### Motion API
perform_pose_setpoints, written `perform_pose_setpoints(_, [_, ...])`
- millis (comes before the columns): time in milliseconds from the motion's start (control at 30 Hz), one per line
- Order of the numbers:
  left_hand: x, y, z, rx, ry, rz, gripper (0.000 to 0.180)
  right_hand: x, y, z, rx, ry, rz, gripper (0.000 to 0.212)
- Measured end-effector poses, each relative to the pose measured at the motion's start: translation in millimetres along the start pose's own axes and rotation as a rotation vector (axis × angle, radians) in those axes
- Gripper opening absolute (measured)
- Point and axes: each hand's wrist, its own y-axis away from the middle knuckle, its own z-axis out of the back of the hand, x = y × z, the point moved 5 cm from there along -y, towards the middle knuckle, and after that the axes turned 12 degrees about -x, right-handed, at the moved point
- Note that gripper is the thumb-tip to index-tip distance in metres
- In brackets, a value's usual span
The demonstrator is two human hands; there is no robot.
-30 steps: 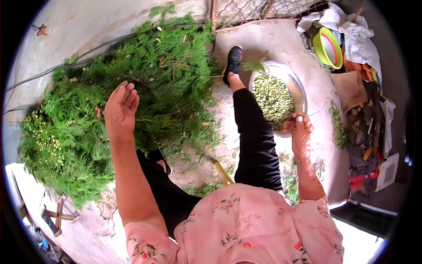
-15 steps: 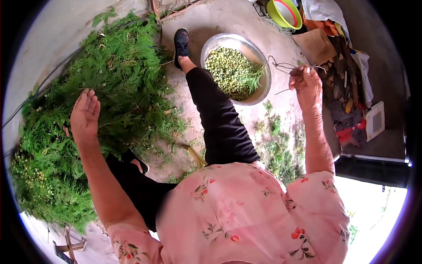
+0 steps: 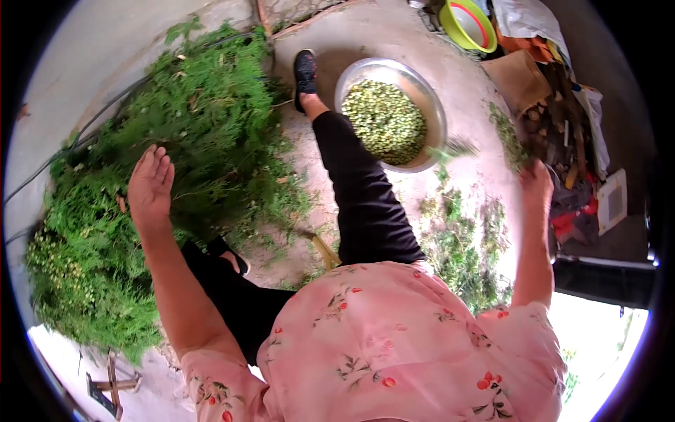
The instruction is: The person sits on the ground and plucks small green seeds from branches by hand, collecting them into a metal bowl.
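My left hand (image 3: 152, 186) is raised over the heap of green conifer branches (image 3: 204, 119), palm turned in. Its fingers are stretched out with nothing in them. On the right, my right hand (image 3: 536, 186) is smeared by motion, and its grip does not show clearly. Up and left of it is a leafy green sprig (image 3: 506, 133); whether the hand touches it cannot be made out. A second, blurred sprig (image 3: 455, 148) shows just past the right rim of the metal basin (image 3: 437, 116). Small round green cones or berries (image 3: 385, 119) lie in the basin.
My outstretched leg (image 3: 365, 183) runs up beside the basin. Loose green clippings (image 3: 460, 239) litter the floor to the right. At the upper right are a yellow-green bowl (image 3: 460, 24), a brown paper bag (image 3: 517, 77) and stacked firewood (image 3: 562, 126). A yellowish stick (image 3: 325, 251) lies near my knee.
My right hand has swung down and outward from beside the basin. The thin bare branch it held no longer shows clearly. The sprig over the basin has moved right, past the rim.
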Motion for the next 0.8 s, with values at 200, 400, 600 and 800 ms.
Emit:
perform_pose_setpoints(200, [-16, -10, 19, -0.027, 0.145, 0.005, 0.025, -12, -50, 259, -0.684, 0.478, 0.112, 0.023])
perform_pose_setpoints(400, [-25, -13, 30, -0.104, 0.242, -0.023, 0.024, -41, -13, 305, -0.770, 1.587, -0.185, 0.025])
perform_pose_setpoints(600, [-30, -21, 42, -0.198, 0.350, -0.007, 0.022, -120, 19, -35, -0.101, 1.255, 0.555, 0.024])
perform_pose_setpoints(800, [-42, -14, 47, -0.279, 0.418, -0.044, 0.021, -214, 218, -412, 0.898, 0.554, 0.421, 0.021])
